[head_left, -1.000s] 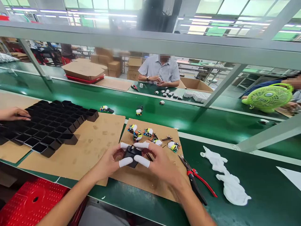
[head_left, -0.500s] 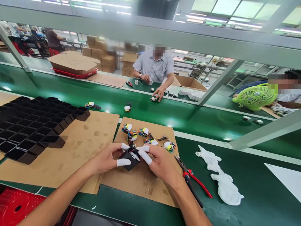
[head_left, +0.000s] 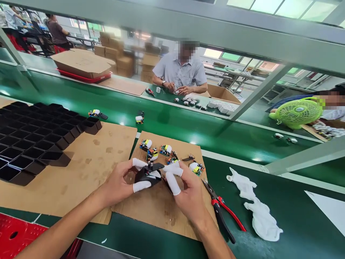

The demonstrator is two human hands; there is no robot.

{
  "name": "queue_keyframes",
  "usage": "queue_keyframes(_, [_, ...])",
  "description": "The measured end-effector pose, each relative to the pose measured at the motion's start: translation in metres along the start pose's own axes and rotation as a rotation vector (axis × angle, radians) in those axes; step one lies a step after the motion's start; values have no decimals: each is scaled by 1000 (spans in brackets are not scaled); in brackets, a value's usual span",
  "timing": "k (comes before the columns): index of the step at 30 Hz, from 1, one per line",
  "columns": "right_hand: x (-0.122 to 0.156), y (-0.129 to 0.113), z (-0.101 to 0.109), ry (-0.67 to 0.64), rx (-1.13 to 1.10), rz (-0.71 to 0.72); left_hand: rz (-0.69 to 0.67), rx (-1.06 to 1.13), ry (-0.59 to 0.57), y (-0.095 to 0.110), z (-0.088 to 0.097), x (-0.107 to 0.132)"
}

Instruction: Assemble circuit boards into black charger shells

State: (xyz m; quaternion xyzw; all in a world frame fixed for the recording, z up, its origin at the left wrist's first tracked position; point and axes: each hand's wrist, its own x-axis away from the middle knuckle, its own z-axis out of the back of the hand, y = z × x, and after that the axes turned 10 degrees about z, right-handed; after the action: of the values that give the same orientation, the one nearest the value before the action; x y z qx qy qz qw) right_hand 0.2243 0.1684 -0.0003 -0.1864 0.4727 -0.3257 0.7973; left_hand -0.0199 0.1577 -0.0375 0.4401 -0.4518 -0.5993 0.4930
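Black housing [head_left: 147, 175] sits between both my hands, held just above the smaller cardboard sheet [head_left: 161, 208], near its middle. Compared with a second ago it's tilted up and looks opened out: back then it read as a closed dark block pinched flat between my fingertips, now a thin black flap sticks out at the top and a bit of white and metal shows inside, so a board seems to be seated in it or partly in. I judge the insertion step is under way, not finished.

Left hand [head_left: 118, 183]: thumb and index, both in white finger cots, pinch the housing's left end, other fingers curled loosely. Right hand [head_left: 188, 194]: cotted index and thumb touch the housing's right end, fingers bent, moderately spread, not pressed tight; exact contact under the housing is hidden.

Loose circuit boards [head_left: 159, 151] lie on the cardboard sheet just beyond the housing. Red-handled pliers [head_left: 223, 212] lie right of the sheet, at its edge, a white rag [head_left: 256, 212] further right. Black tray stack [head_left: 35, 136] is well left of the sheet on a larger cardboard [head_left: 81, 180]. A co-worker [head_left: 180, 72] sits across the green belt [head_left: 188, 126], far beyond the sheet, hands on small parts.
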Motion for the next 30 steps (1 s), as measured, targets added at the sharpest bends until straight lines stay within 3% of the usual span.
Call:
queue_keyframes(3, [5, 4, -5, -21, 52, 148, -76, -65, 104, -3, -2, 3])
queue_keyframes(6, [12, 6, -14, 2, 136, 198, -133, -114, 192, -2, -7, 7])
queue_keyframes(12, [15, 0, -25, -5, 42, 38, -172, -153, 245, 0, -16, 9])
queue_keyframes(17, [18, -1, -27, 95, 124, -16, -174, -127, 305, -5, -20, 8])
queue_keyframes(23, [16, 4, -22, 23, 21, 30, -144, -120, 229, -8, -18, 7])
queue_keyframes(30, [14, 19, -19, 13, -134, -69, 68, 36, 171, -9, -25, -1])
